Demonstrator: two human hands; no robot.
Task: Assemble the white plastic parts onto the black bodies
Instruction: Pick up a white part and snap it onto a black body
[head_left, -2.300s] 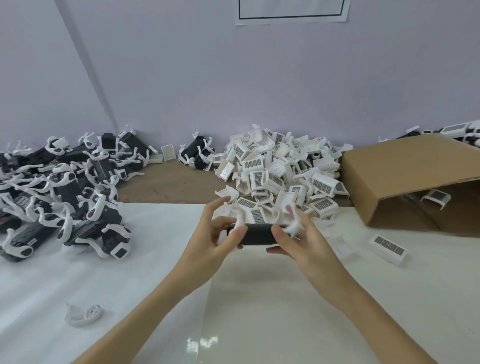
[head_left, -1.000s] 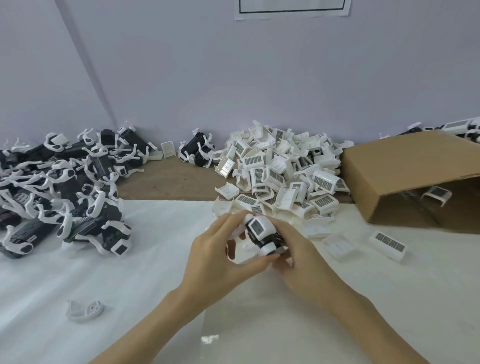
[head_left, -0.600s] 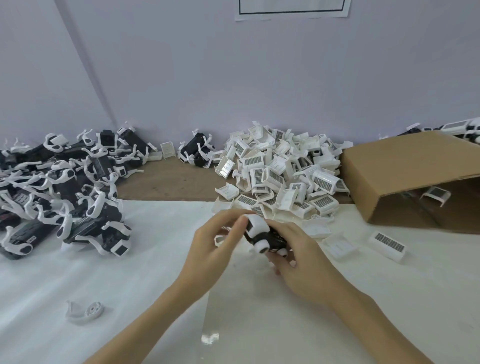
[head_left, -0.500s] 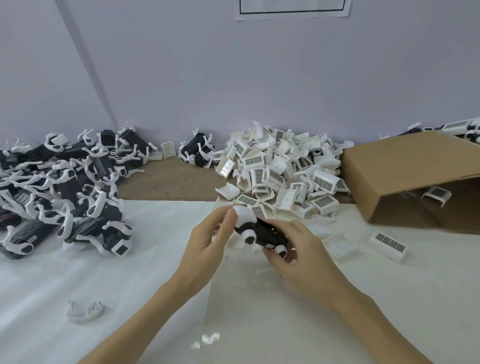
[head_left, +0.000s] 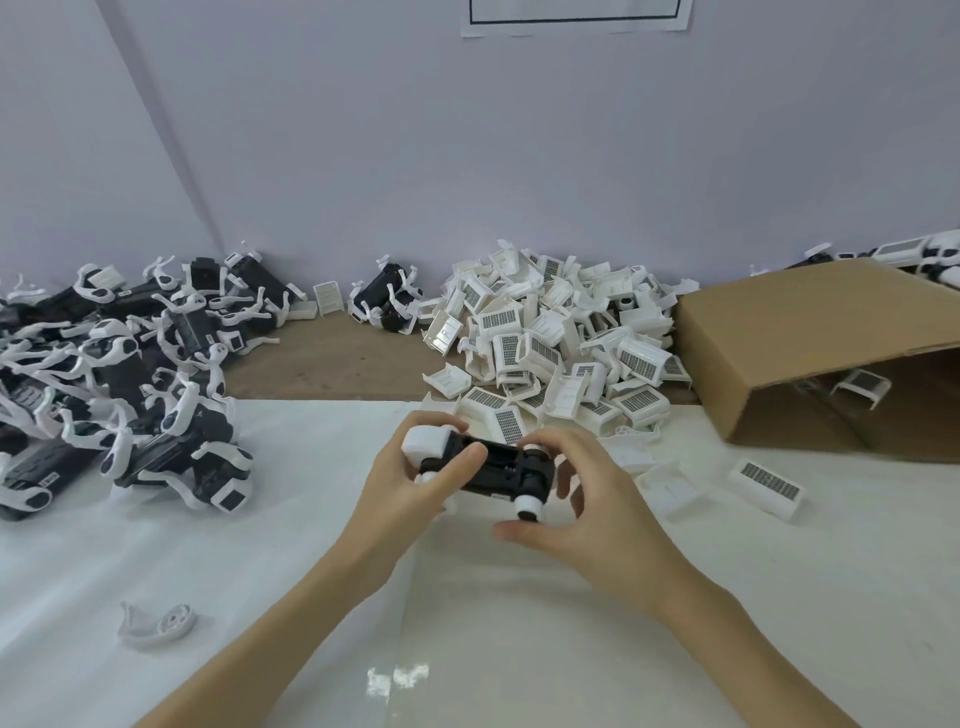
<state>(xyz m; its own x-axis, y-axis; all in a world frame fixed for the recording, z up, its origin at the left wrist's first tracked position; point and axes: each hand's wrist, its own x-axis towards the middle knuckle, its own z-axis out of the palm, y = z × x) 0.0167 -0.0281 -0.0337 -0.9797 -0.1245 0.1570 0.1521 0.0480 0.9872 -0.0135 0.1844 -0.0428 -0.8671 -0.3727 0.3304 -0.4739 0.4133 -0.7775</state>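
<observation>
while held above the white table sheet (head_left: 675, 623) at centre frame, black body (head_left: 491, 470) lying roughly level, white cap (head_left: 425, 446) on its left end, small white round piece (head_left: 530, 506) at its lower right. left hand (head_left: 410, 491) curled round the left end, thumb across the top of the body. right hand (head_left: 587, 512) cupped at the right end, fingers bent over it, thumb stretched out below and clear of the part. pile of loose white plastic parts (head_left: 556, 343) just behind the hands, upper centre. heap of assembled black-and-white units (head_left: 124, 379) at left. tipped cardboard box (head_left: 821, 353) at right. single white curved piece (head_left: 156, 621) lower left.
</observation>
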